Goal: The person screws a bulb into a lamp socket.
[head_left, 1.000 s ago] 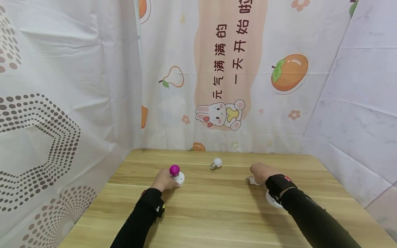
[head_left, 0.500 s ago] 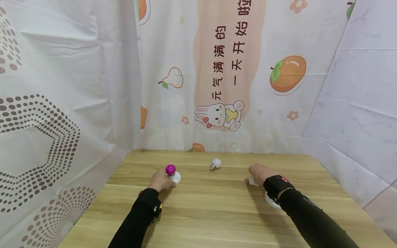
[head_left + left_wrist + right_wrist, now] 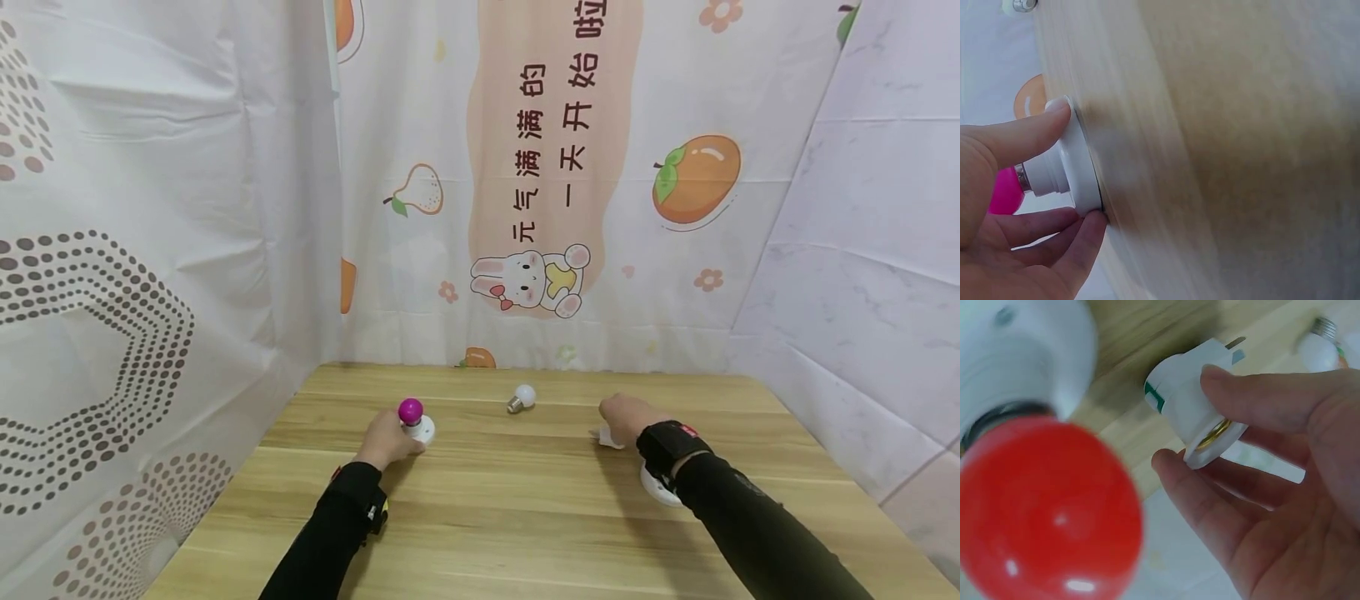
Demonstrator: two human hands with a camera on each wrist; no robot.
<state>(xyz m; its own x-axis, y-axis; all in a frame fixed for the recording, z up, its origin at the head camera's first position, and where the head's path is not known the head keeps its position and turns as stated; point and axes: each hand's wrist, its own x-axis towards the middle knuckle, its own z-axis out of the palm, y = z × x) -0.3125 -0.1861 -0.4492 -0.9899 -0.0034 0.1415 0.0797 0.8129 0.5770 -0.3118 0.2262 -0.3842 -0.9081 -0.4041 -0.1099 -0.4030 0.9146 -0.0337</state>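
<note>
At the left of the table, my left hand (image 3: 387, 438) holds a round white lamp holder (image 3: 1082, 165) by its rim, thumb on one side and fingertips on the other. A magenta bulb (image 3: 410, 410) stands upright in that holder. Over on the right, my right hand (image 3: 630, 417) pinches a white plug-in bulb socket (image 3: 1185, 387) with two metal prongs and a brass-coloured ring inside its mouth. Below the right wrist sits another round white lamp holder (image 3: 660, 492). A red bulb (image 3: 1054, 512) fitted in it shows large in the right wrist view; the forearm hides it in the head view.
Between the hands, toward the back of the wooden table (image 3: 487, 517), lies a white bulb (image 3: 525, 395) with a silver screw base. A printed curtain (image 3: 420, 275) hangs behind the table's far edge, and more sheets hang at both sides.
My left hand has moved a little to the left with the lamp holder and magenta bulb. The right hand stays almost in place, and the plug-in socket in it has tilted slightly.
</note>
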